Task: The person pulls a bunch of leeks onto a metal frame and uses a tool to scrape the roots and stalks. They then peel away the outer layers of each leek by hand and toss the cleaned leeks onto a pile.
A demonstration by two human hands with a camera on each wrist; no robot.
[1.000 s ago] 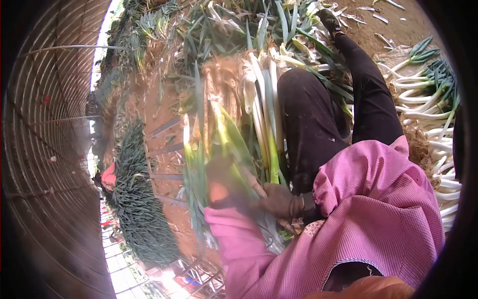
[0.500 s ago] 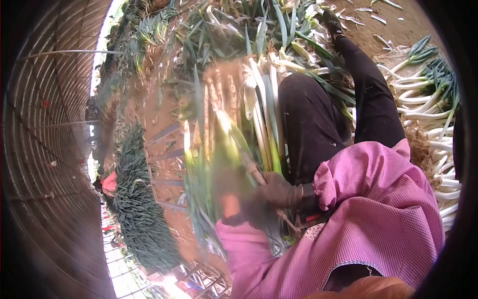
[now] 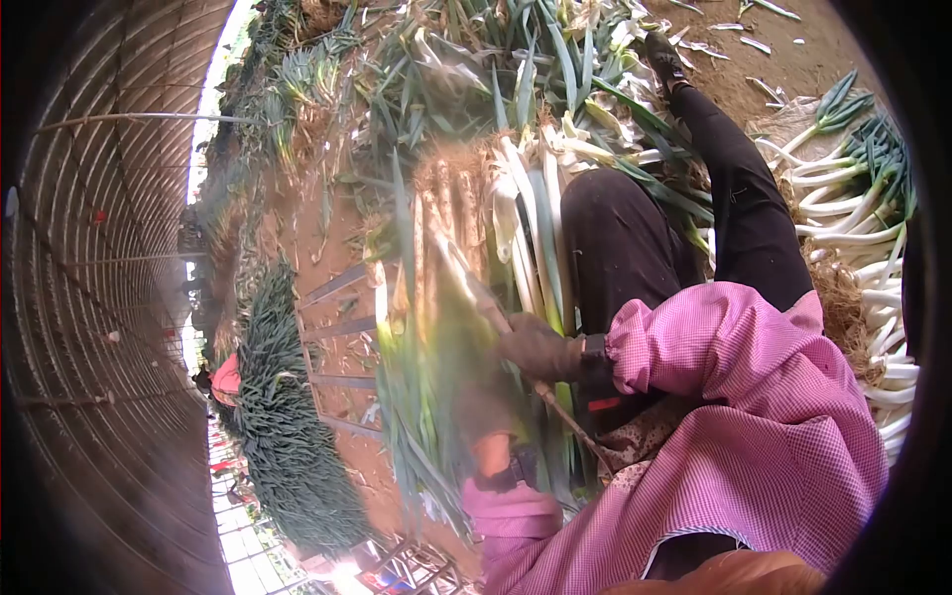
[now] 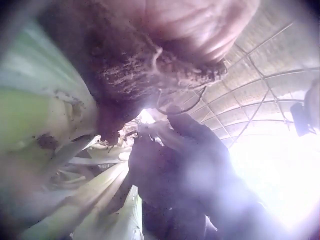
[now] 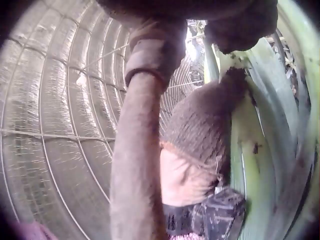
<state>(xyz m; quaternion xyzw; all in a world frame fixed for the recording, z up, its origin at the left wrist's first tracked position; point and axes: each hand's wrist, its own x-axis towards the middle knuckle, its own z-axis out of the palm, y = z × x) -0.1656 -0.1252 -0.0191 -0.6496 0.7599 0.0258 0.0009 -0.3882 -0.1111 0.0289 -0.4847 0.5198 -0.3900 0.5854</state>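
In the head view, the gloved right hand [image 3: 540, 347] grips a long wooden stick [image 3: 487, 305], whose upper end lies over a pale leek stalk [image 3: 454, 266]. The stick [image 5: 136, 160] runs down from that hand in the right wrist view. A blur covers the gloved left hand [image 3: 481, 407] below and left of the right one, among green leek leaves [image 3: 412, 382]. From the right wrist, the left hand [image 5: 200, 120] is curled against thick green leaves [image 5: 255, 150]. The left wrist view shows its glove [image 4: 130, 65] beside a leek [image 4: 50, 120]; its fingertips are partly hidden.
Leeks with roots [image 3: 446, 198] lie side by side by the bent knee [image 3: 610, 213]. Trimmed white leeks [image 3: 843, 213] are piled at right. A large green heap [image 3: 297, 446] stands at left, past metal bars [image 3: 342, 327]. Loose leaves [image 3: 486, 59] cover the ground above.
The left hand has moved down and right across the leaves. The right hand has risen slightly with the stick, and more of the stick's lower length shows.
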